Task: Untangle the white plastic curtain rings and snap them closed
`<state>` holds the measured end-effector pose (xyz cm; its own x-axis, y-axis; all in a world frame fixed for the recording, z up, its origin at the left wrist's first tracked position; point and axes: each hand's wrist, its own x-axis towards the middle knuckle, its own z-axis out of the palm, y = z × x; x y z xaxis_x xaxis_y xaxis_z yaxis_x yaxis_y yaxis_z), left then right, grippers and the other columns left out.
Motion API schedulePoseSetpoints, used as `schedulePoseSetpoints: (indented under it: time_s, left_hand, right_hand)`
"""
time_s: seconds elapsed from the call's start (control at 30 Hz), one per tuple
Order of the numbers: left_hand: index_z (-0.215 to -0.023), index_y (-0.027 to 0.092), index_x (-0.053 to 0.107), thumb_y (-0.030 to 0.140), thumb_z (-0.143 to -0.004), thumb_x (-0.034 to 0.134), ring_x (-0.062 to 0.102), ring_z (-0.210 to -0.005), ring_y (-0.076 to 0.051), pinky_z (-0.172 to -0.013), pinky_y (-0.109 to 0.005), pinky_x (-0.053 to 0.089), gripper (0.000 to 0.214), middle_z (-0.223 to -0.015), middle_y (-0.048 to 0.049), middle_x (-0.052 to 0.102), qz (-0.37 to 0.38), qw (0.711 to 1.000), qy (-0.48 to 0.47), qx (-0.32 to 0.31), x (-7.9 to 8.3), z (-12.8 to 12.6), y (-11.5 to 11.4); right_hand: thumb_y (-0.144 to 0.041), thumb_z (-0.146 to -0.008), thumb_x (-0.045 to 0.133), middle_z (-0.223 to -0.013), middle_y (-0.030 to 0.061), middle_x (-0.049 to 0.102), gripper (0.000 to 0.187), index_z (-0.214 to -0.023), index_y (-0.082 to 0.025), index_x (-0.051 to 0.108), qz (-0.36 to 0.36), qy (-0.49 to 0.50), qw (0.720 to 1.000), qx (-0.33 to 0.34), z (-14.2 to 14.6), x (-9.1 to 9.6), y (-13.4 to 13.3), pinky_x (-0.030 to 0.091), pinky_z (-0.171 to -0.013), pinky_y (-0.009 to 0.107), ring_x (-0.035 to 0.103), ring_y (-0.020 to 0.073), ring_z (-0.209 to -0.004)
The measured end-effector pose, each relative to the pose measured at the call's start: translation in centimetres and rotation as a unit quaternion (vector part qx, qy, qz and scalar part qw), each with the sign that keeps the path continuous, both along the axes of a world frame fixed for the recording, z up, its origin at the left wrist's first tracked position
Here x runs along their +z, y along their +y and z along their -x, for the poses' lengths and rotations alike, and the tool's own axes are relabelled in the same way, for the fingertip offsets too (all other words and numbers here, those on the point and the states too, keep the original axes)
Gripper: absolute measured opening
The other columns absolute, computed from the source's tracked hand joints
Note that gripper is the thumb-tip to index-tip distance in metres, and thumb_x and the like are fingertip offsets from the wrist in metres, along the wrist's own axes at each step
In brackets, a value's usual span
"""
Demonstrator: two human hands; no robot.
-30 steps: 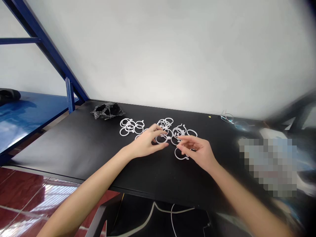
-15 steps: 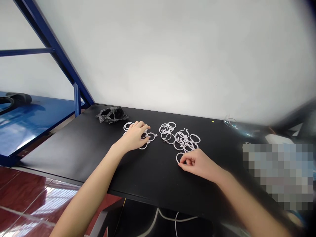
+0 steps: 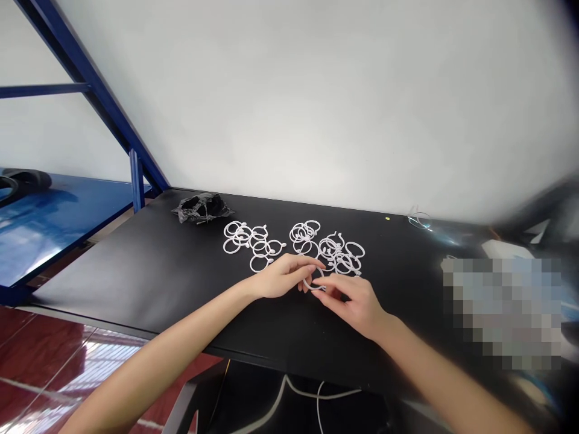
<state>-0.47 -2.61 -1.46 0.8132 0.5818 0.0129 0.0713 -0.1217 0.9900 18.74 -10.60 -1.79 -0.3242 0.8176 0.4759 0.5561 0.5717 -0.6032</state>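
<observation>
Both of my hands meet over the middle of the black table (image 3: pixel 136 271) and pinch one white plastic ring (image 3: pixel 313 281) between them. My left hand (image 3: pixel 283 277) grips the ring's left side with thumb and fingers. My right hand (image 3: pixel 350 298) holds its right side from below. Behind the hands lie two loose groups of the same white rings: a left pile (image 3: pixel 251 241) and a right pile (image 3: pixel 328 244).
A crumpled black plastic bag (image 3: pixel 201 207) lies at the table's back left. A clear ring-like object (image 3: pixel 418 220) sits at the back right near the white wall. A blue metal frame (image 3: pixel 113 120) and blue shelf (image 3: pixel 40 211) stand to the left. White cables (image 3: pixel 289 392) hang under the table's front edge.
My left hand left the left pile of rings and came back to the middle. My right hand lifted the single ring off the table, and both hands now hold it.
</observation>
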Motion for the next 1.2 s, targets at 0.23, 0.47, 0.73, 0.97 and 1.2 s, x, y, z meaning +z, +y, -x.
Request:
schedulePoseSetpoints:
  time_s: [0.23, 0.47, 0.73, 0.97, 1.2]
  left_hand:
    - [-0.117, 0.013, 0.062, 0.038, -0.098, 0.041, 0.051, -0.06, -0.01, -0.06, -0.023, 0.044, 0.037, -0.066, 0.0026, 0.05, -0.011, 0.998, -0.045, 0.038, 0.1, 0.5, 0.5]
    - [-0.107, 0.015, 0.06, 0.039, -0.1, 0.035, 0.05, -0.067, -0.012, -0.066, -0.025, 0.042, 0.036, -0.075, -0.0009, 0.057, -0.199, 0.974, 0.009, 0.104, 0.5, -0.2, -1.2]
    - [-0.075, 0.016, 0.048, 0.042, -0.101, 0.028, 0.043, -0.059, -0.01, -0.058, -0.022, 0.038, 0.041, -0.065, 0.0019, 0.048, -0.198, 0.975, 0.008, 0.104, 0.3, -0.6, -1.6]
    - [-0.089, 0.015, 0.053, 0.048, -0.094, 0.045, 0.045, -0.059, -0.01, -0.052, -0.022, 0.039, 0.034, -0.077, -0.0031, 0.055, -0.441, 0.886, -0.067, 0.127, -0.3, -0.4, -1.7]
    - [-0.063, 0.018, 0.046, 0.023, -0.098, 0.026, 0.034, -0.046, -0.01, -0.043, -0.023, 0.03, 0.041, -0.056, 0.0006, 0.045, -0.6, 0.783, -0.076, 0.144, -0.7, -0.6, -2.1]
  right_hand:
    - [-0.025, -0.087, 0.064, -0.071, 0.0017, 0.067, 0.009, -0.094, -0.022, 0.069, -0.034, 0.086, 0.993, -0.071, 0.2, 0.7, 0.0, 0.054, -0.053, 0.028, 0.06, 0.0134, -0.053]
    - [-0.016, -0.089, 0.06, -0.079, 0.0033, 0.071, 0.013, -0.095, -0.023, 0.069, -0.079, 0.117, 0.987, -0.08, 1.7, 0.0, -0.4, 0.059, -0.061, 0.029, 0.067, 0.0155, -0.064]
    - [-0.012, -0.088, 0.061, -0.084, 0.0024, 0.069, 0.013, -0.096, -0.022, 0.064, -0.038, 0.144, 0.989, -0.016, 2.8, -0.3, -0.8, 0.059, -0.06, 0.024, 0.067, 0.0127, -0.065]
    - [-0.006, -0.085, 0.061, -0.083, 0.0036, 0.068, 0.018, -0.094, -0.021, 0.064, -0.076, 0.181, 0.98, -0.021, 2.6, -0.2, -0.8, 0.058, -0.063, 0.026, 0.068, 0.0155, -0.072]
    - [-0.005, -0.085, 0.061, -0.074, 0.001, 0.066, 0.016, -0.081, -0.021, 0.063, -0.028, 0.205, 0.978, 0.022, 3.1, 0.1, -1.5, 0.056, -0.061, 0.027, 0.066, 0.0141, -0.066]
